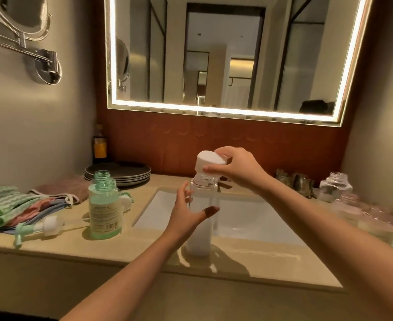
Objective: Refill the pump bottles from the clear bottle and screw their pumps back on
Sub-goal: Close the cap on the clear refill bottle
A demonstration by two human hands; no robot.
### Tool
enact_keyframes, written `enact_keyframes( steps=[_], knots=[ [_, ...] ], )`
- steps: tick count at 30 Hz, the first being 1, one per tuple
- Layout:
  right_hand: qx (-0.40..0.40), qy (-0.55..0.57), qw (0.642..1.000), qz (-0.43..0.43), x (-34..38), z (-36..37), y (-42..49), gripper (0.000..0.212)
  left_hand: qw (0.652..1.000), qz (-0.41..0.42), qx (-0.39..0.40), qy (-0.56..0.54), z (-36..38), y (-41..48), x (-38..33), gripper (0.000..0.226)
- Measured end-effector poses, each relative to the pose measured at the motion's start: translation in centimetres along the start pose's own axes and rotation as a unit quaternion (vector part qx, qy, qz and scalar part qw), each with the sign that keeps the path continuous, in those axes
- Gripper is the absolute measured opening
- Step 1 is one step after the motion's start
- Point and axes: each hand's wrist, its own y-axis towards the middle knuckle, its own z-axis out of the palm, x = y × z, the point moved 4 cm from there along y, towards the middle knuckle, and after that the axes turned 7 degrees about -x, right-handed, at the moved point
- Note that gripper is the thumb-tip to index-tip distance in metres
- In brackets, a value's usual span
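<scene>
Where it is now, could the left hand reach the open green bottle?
Probably yes: the green bottle stands close beside it with bare counter between, but the left hand must first release the clear bottle.

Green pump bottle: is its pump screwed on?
No: the green pump bottle stands with its neck open, and its pump lies on the counter beside it.

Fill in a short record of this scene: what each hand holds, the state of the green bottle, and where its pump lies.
left hand: holds the clear bottle, upright on the counter
right hand: grips the white cap, tilted over the neck
green pump bottle: open, standing left of the sink
pump: lying on the counter beside it
</scene>
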Motion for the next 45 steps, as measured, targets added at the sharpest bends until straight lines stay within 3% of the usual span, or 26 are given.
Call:
enact_keyframes(
  steps=[4, 10, 31, 35, 39, 42, 45],
  knots=[
    [0.071, 0.006, 0.997, -0.004, -0.8, 0.5, 0.7, 0.061, 1.0, 0.016, -0.009, 0.02, 1.5, 0.6, 0.7, 0.097],
    [0.098, 0.001, 0.995, -0.013, -1.6, 0.7, 1.6, 0.062, 0.997, 0.044, -0.054, 0.027, 1.3, 0.9, 1.3, 0.081],
    [0.089, -0.051, 0.994, -0.023, -0.5, 1.8, 0.9, 0.06, 0.994, 0.065, -0.073, 0.049, 1.3, 1.3, 2.1, 0.083],
    [0.067, -0.096, 0.993, -0.019, -0.3, 1.5, 0.8, 0.075, 0.992, 0.077, -0.075, 0.061, 1.2, 1.3, 2.1, 0.084],
    [0.124, 0.014, 0.992, -0.012, 0.2, 0.9, 1.3, 0.064, 0.993, 0.074, -0.075, 0.056, 1.2, 1.3, 2.1, 0.088],
    [0.175, 0.01, 0.984, -0.037, 0.3, 1.0, 1.4, 0.053, 0.994, 0.067, -0.069, 0.042, 1.3, 1.2, 1.9, 0.095],
    [0.118, -0.051, 0.989, -0.074, 0.4, 1.3, 1.3, 0.061, 0.995, 0.065, -0.066, 0.041, 1.3, 1.2, 1.8, 0.095]
  ],
)
